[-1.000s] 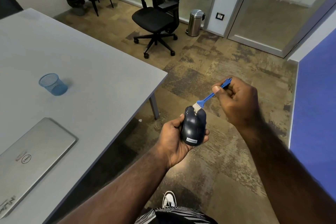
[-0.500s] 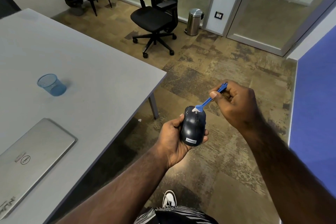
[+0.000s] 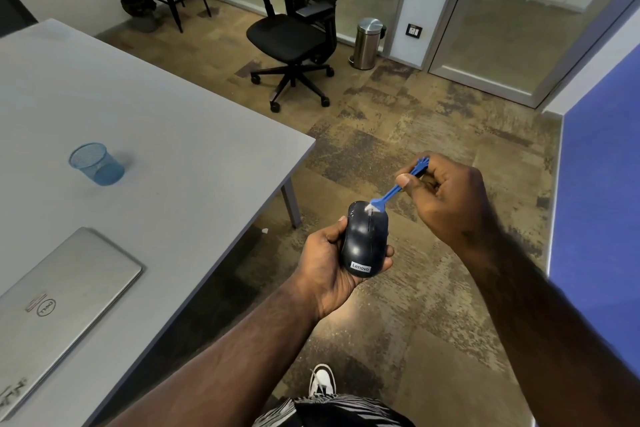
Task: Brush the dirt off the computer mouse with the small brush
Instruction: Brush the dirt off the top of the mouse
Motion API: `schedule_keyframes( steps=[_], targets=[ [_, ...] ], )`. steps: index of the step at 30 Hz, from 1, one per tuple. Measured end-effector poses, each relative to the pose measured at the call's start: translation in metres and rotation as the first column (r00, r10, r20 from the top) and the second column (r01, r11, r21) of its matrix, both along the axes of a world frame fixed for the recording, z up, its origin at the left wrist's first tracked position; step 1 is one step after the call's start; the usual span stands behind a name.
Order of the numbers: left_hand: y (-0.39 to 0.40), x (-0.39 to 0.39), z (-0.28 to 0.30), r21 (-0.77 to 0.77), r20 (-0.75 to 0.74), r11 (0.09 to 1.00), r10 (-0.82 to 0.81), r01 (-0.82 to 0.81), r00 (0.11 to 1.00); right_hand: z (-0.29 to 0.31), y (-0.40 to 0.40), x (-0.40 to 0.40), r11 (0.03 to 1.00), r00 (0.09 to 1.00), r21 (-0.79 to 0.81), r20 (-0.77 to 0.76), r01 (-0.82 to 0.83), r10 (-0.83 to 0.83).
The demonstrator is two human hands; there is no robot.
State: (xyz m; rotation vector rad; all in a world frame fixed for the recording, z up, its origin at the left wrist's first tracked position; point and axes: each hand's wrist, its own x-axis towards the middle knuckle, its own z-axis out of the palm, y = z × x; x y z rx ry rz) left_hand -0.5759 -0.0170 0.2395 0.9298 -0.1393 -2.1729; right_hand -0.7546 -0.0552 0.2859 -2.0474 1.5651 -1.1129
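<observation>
A dark computer mouse with a Lenovo label rests in my left hand, held in the air over the floor, right of the table. My fingers wrap its sides and its top faces up. My right hand pinches a small blue brush by its handle. The white bristles touch the front end of the mouse, near the scroll wheel. The handle slants up and to the right into my fingers.
A grey table fills the left, bearing a shut silver laptop and a blue mesh cup. A black office chair and a steel bin stand further off. A blue panel lies to the right.
The brush tip has shifted slightly back from the mouse's front edge onto its top, and my right hand moved down a little. The mouse stays in my left hand.
</observation>
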Motion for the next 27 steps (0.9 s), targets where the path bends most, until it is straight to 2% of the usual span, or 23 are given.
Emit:
schedule_keyframes(
  steps=[2,6,11,15,19,23,27],
  targets=[
    [-0.0003,0.0002,0.0000,-0.004,0.011,1.000,-0.003,0.003,1.000,0.0014,0.0013,-0.0001,0.999,0.999,0.011,0.014,-0.042,0.042],
    [0.0018,-0.0007,0.0000,-0.002,0.017,1.000,-0.006,0.006,1.000,0.0027,-0.0021,-0.0021,1.000,0.999,-0.009,-0.026,0.029,-0.029],
    [0.0002,0.0014,0.0020,-0.006,0.030,1.000,-0.004,0.005,1.000,0.0036,0.0032,0.0012,0.998,0.998,0.021,0.035,-0.061,0.060],
    [0.0011,0.0030,0.0015,-0.010,0.031,1.000,-0.001,0.001,1.000,0.0029,-0.0011,0.0025,0.998,0.998,-0.004,-0.041,0.055,-0.055],
    [0.0007,0.0037,0.0020,-0.017,0.039,1.000,-0.001,0.002,0.999,0.0058,-0.0001,0.0045,1.000,1.000,0.026,-0.021,-0.016,0.016],
    [0.0024,0.0038,0.0023,-0.017,0.030,1.000,-0.005,0.006,1.000,0.0064,-0.0052,0.0055,0.996,0.995,0.010,-0.059,0.086,-0.085],
    [0.0021,0.0043,0.0019,-0.025,0.044,1.000,-0.007,0.008,0.999,0.0071,-0.0021,0.0072,0.998,0.999,0.061,-0.036,-0.006,0.008]
  ],
)
